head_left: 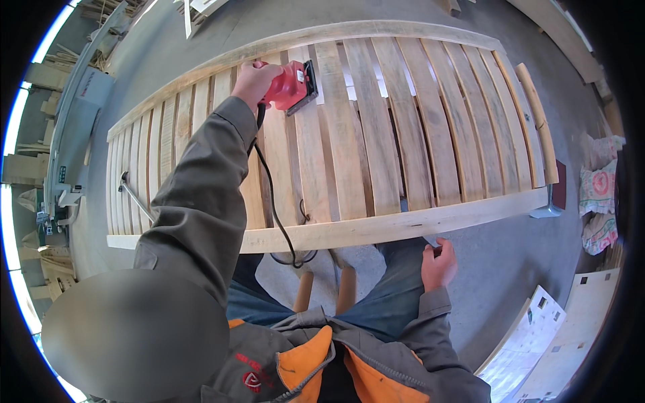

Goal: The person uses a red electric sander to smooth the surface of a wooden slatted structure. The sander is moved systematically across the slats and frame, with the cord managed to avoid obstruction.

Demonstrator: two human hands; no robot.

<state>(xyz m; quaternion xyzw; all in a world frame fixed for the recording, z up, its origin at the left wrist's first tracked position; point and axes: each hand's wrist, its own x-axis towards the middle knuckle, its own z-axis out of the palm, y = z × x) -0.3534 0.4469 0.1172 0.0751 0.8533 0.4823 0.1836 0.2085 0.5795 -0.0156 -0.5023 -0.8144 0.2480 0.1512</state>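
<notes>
My left hand [254, 82] grips a red electric sander [289, 86] over the far half of a slatted wooden frame [376, 221]. The sander is tipped, with its dark flat pad toward the right; I cannot tell whether the pad touches the slats. Its black cord [272, 201] runs down across the slats and loops over the near rail. My right hand [440, 263] is beside my right knee, off the frame, with fingers curled. Whether anything sits inside those fingers is hidden. A hammer [136, 197] lies on the left slats, partly covered by my left sleeve.
A rounded wooden piece [537, 121] lies along the frame's right end. Pale boards [524, 342] lean at the lower right, below patterned sacks [598, 188]. A long machine [87, 101] and stacked wood stand at the left. Two wooden legs [346, 289] show between my knees.
</notes>
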